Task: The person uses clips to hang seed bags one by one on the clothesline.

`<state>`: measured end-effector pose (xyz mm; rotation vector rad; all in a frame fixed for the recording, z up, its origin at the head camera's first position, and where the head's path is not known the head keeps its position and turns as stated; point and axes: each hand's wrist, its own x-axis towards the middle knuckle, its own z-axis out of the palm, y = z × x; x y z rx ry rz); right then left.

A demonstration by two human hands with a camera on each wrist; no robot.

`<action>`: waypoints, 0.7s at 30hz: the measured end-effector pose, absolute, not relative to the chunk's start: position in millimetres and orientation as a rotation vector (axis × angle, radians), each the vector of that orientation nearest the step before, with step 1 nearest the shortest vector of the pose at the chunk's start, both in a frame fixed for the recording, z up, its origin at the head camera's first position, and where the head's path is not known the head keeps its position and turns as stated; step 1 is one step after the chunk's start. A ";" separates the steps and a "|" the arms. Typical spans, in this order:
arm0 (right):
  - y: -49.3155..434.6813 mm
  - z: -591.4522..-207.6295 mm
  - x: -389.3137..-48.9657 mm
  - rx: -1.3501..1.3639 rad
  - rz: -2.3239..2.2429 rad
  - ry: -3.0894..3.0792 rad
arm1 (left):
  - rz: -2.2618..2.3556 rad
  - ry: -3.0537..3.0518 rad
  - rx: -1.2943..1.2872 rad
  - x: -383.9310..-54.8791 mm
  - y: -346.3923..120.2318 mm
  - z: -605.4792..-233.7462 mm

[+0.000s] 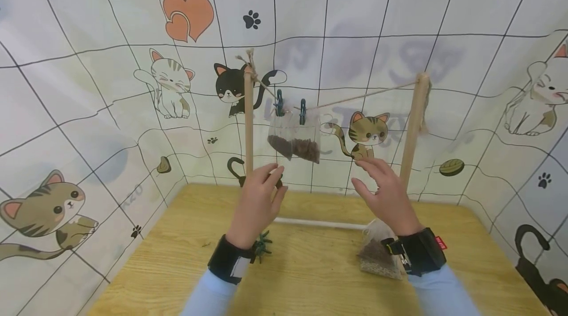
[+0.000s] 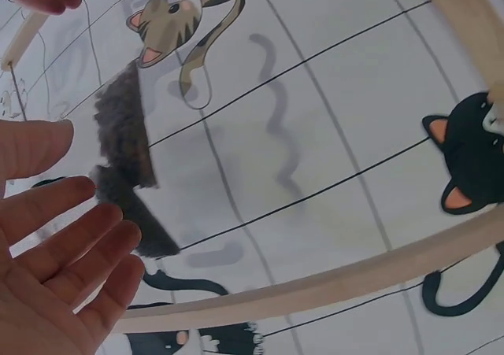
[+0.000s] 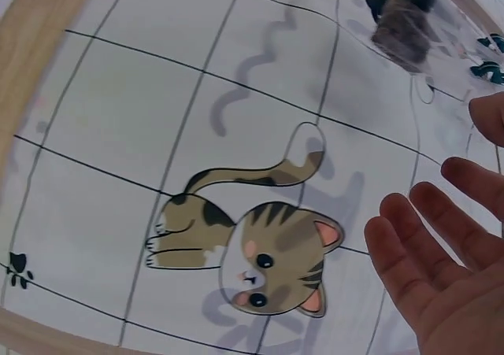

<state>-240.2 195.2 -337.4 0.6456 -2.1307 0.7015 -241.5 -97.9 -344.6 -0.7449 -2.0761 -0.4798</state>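
Note:
Two see-through pouches with dark brown filling, a left one (image 1: 280, 146) and a right one (image 1: 307, 149), hang side by side from a twine line (image 1: 368, 94). A dark green clothespin (image 1: 279, 103) and another clothespin (image 1: 302, 112) clip them there. Just below the left pouch is my left hand (image 1: 259, 202), fingers loosely spread and holding nothing. My right hand (image 1: 387, 200), also without anything in it, is raised right of the pouches, thumb apart from the fingers. The right wrist view has the hanging pouches (image 3: 403, 36) beyond the fingertips.
Twine spans a left wooden post (image 1: 249, 128) and a right post (image 1: 412, 128), joined low down by a pale rod (image 1: 321, 224). Several green clothespins (image 1: 264, 247) lie beside my left wrist. More filled pouches (image 1: 377, 259) lie on the wooden table (image 1: 306, 286) near my right wrist.

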 end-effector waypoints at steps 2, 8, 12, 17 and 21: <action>196.0 -345.6 -238.3 0.628 0.707 -2.138 | -0.504 -2.091 -0.727 -241.7 -95.7 -355.6; 197.8 -374.4 -233.4 0.571 0.719 -2.155 | -0.531 -2.122 -0.676 -241.7 -90.4 -386.8; 199.3 -393.8 -230.8 0.528 0.723 -2.176 | -0.545 -2.114 -0.669 -240.4 -88.7 -401.2; 201.7 -416.4 -225.5 0.494 0.728 -2.204 | -0.525 -2.110 -0.670 -240.1 -87.8 -416.0; 201.4 -433.4 -219.5 0.458 0.749 -2.230 | -0.530 -2.132 -0.655 -236.6 -86.8 -427.6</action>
